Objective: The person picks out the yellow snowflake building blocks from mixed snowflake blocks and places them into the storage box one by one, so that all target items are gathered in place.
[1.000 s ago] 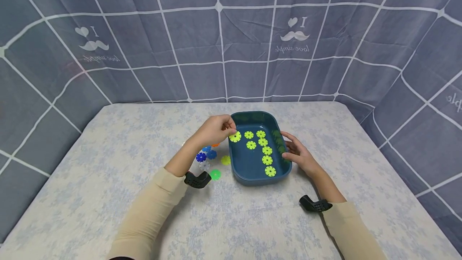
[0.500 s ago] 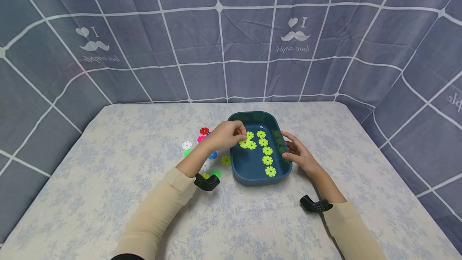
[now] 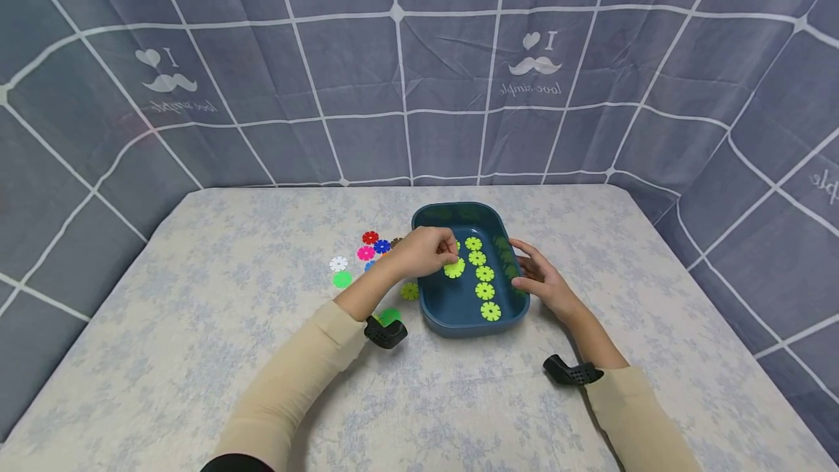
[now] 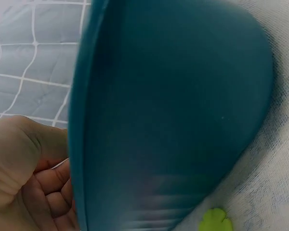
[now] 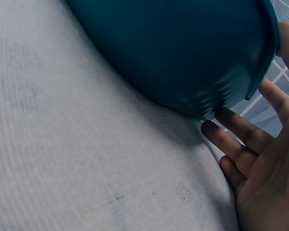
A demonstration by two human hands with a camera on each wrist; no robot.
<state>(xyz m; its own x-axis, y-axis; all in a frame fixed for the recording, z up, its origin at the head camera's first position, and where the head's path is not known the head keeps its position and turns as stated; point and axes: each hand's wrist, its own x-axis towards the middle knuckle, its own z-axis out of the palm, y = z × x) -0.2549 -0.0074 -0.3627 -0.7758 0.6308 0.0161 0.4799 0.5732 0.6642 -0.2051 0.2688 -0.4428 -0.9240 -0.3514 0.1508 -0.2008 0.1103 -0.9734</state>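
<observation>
Inside the dark teal plastic bin (image 3: pixel 452 309), my left hand (image 3: pixel 427 252) pinches a yellow-green snowflake disc (image 3: pixel 454 269) between thumb and fingertips. A column of matching notched discs (image 3: pixel 485 273) lies on the bin floor to the right. Another disc is partly hidden behind the left fingers. In the left wrist view the bin wall (image 4: pixel 173 106) hides the fingertips and the disc. On the bin's right side, my right hand (image 3: pixel 547 282) rests with thumb at the rim. Its fingers (image 5: pixel 241 130) lie loosely spread against the outer wall in the right wrist view.
Left of the bin, loose discs lie on the patterned tablecloth (image 3: pixel 472 399): red (image 3: pixel 370 237), pink (image 3: pixel 365 253), blue (image 3: pixel 382 246), white (image 3: pixel 339 264), green (image 3: pixel 342 280) and yellow-green (image 3: pixel 409 290). Others are partly covered by the left arm. A grey checked curtain (image 3: pixel 446 71) hangs behind.
My left hand has carried the yellow-green disc from the bin's left rim rightward and lower into the bin. My right hand and the bin have stayed in place.
</observation>
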